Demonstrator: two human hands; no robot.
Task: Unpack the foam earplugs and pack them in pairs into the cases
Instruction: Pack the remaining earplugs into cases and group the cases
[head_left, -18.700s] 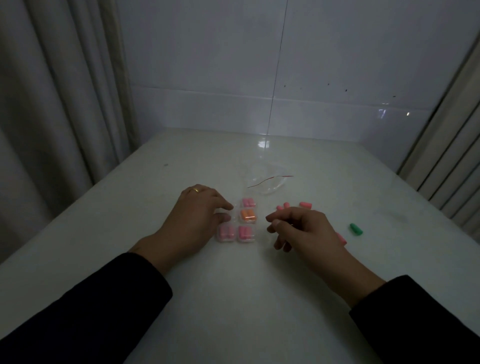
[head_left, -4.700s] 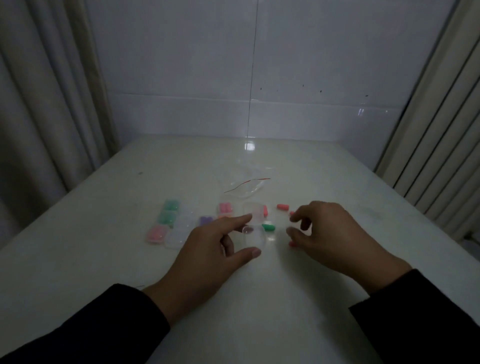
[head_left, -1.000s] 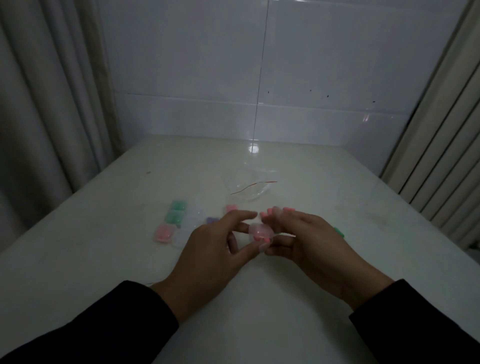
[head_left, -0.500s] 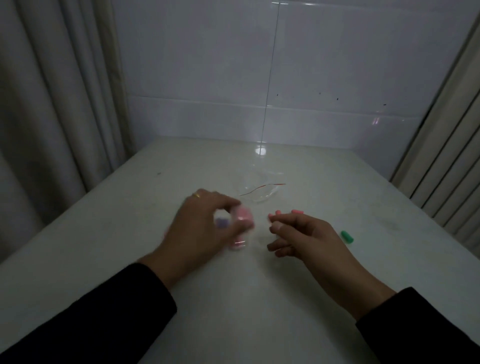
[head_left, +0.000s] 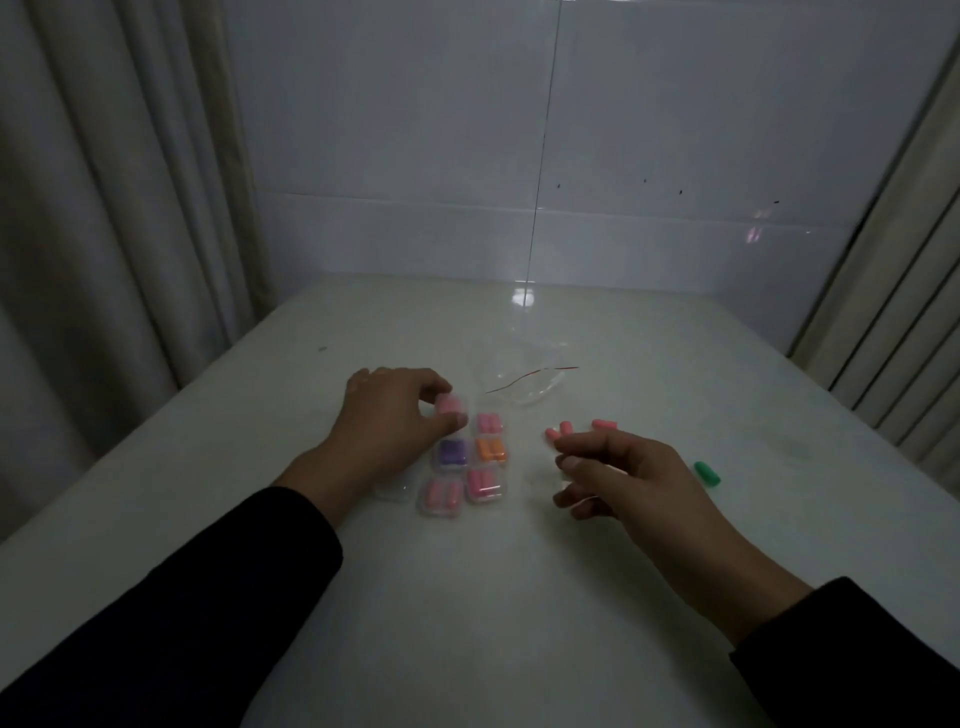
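My left hand (head_left: 387, 423) pinches a small clear case with pink earplugs (head_left: 451, 405) at the far left corner of a cluster of filled cases. That cluster holds a pink case (head_left: 489, 422), a purple case (head_left: 452, 452), an orange case (head_left: 491, 450) and two more pink ones (head_left: 442, 496) (head_left: 483, 484). My right hand (head_left: 621, 480) hovers to the right with loosely curled fingers, holding nothing I can see. Loose pink earplugs (head_left: 604, 425) lie just beyond it, and a green earplug (head_left: 707, 473) lies to its right.
An empty clear plastic bag with a red strip (head_left: 524, 384) lies behind the cases. The white table (head_left: 467, 597) meets a tiled wall at the back, with curtains on both sides. A clear case (head_left: 390, 490) shows by my left wrist.
My left hand carried the closed pink case leftward and away, down to the cluster's far corner. My right hand let go of it and drew back to the right.
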